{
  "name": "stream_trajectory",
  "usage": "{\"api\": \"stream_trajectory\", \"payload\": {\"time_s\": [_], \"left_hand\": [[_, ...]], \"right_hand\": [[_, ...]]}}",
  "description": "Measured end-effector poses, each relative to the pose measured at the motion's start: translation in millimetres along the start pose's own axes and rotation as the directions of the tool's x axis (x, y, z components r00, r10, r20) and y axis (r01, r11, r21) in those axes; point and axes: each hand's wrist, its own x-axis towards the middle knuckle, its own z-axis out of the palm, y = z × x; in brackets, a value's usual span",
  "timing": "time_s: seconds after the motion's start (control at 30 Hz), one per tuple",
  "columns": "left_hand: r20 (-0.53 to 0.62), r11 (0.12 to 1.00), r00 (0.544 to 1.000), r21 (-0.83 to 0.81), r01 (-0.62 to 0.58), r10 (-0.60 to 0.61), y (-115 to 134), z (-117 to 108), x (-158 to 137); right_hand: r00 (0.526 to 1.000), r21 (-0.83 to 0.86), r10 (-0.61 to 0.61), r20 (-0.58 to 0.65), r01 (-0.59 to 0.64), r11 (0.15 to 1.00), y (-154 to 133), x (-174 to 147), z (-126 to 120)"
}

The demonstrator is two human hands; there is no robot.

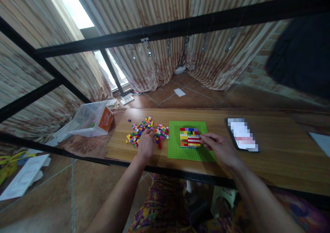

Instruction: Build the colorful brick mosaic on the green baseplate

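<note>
My left hand (146,145), left of the frame's centre, is over the loose bricks (138,132), fingers curled downward among them; whether they pinch a piece I cannot tell. My right hand (219,148), right of centre, has thumb and forefinger drawn together at the right edge of the built block (190,137); whether they grasp that edge or a small piece, I cannot determine.

The block sits on the green baseplate (174,152), centre of the frame, presumably because the studs keep it from sliding. The loose bricks lie immediately left of the baseplate, apparently for a short reach. One long red brick (159,144) lies at the pile's lower right.

The phone (243,135) lies face up on the wooden table (281,157), right of centre, probably to be readable while both hands are occupied.
</note>
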Motion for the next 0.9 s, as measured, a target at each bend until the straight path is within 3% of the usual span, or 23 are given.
{"api": "stream_trajectory", "payload": {"time_s": [0.17, 0.37, 0.53, 0.9], "left_hand": [[0.018, 0.999, 0.999, -0.024, 0.036, -0.035, 6, -3, -3], [0.054, 0.95, 0.999, -0.312, 0.016, 0.001, 35, 7, -18], [0.105, 0.888, 0.994, -0.458, 0.037, 0.012, 59, 22, -24], [0.086, 0.912, 0.988, -0.402, -0.082, 0.127, 83, 20, -11]], "right_hand": [[1.0, 0.005, 0.013, -0.002, -0.013, 1.0, -1, 0, 0], [1.0, 0.035, -0.006, -0.019, 0.007, 0.999, -9, -2, 3], [0.999, 0.019, -0.013, -0.045, 0.014, 1.0, -10, -3, 3], [0.999, 0.01, -0.01, -0.046, 0.011, 1.0, -11, -2, 2]]}}
